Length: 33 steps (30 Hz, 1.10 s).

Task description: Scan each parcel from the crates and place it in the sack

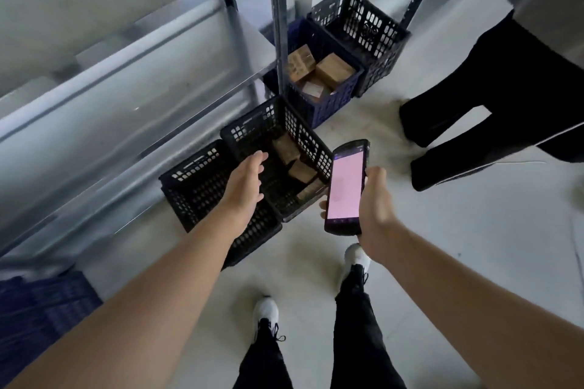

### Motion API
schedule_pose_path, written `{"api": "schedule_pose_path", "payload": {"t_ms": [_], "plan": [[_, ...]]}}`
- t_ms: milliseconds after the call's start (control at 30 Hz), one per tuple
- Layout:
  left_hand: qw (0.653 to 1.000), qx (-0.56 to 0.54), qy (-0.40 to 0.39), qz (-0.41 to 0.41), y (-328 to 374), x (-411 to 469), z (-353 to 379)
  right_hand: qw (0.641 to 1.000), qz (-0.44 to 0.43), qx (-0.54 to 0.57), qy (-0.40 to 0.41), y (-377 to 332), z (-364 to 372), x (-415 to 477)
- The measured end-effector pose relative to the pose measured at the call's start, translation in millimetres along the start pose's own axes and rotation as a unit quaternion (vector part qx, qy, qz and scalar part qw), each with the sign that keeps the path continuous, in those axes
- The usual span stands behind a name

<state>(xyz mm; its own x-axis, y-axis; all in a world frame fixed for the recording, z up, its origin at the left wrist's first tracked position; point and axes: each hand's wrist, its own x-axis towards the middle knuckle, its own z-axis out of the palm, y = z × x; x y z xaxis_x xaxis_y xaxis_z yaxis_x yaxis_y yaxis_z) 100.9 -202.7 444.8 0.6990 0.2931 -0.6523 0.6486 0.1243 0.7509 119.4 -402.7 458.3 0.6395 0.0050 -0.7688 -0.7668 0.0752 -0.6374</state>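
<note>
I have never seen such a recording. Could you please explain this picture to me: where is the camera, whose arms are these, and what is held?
There is no machine here. A person wears one wide-angle camera on the head, so you look down at that person's own arms and white shoes. The right hand grips a black handheld scanner with a lit pink screen. The left hand is open, holds nothing, and is above a black perforated plastic crate on the pale floor; brown cardboard parcels lie inside it. Beside it stands a second black crate. Farther away, a blue plastic crate holds more brown parcels. Grey metal shelving stands at the left; the dark legs at the right belong to another person. No sack is in view.
</note>
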Motion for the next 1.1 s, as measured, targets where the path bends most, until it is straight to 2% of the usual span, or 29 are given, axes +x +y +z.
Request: {"api": "schedule_pose_path", "payload": {"t_ms": [200, 367, 700, 900, 1100], "plan": [[0.996, -0.039, 0.063, -0.055, -23.9, 95.6, 76.1, 0.998, 0.041, -0.044, -0.034, -24.5, -34.1, 127.6], [0.989, -0.056, 0.086, -0.109, -54.3, 175.3, 120.7, 0.995, 0.039, -0.085, -0.034, -22.2, -51.0, 224.3], [0.982, -0.036, 0.074, -0.167, -173.7, 378.4, 165.0, 0.993, 0.057, -0.106, -0.002, 47.3, -58.1, 428.9], [0.984, 0.059, 0.039, -0.163, -273.4, 487.6, 179.3, 0.991, 0.049, -0.118, 0.043, 79.6, -44.4, 529.5], [0.960, 0.230, -0.018, -0.161, -359.1, 550.5, 194.4, 0.995, 0.027, -0.099, -0.004, 91.9, -43.4, 590.4]]}}
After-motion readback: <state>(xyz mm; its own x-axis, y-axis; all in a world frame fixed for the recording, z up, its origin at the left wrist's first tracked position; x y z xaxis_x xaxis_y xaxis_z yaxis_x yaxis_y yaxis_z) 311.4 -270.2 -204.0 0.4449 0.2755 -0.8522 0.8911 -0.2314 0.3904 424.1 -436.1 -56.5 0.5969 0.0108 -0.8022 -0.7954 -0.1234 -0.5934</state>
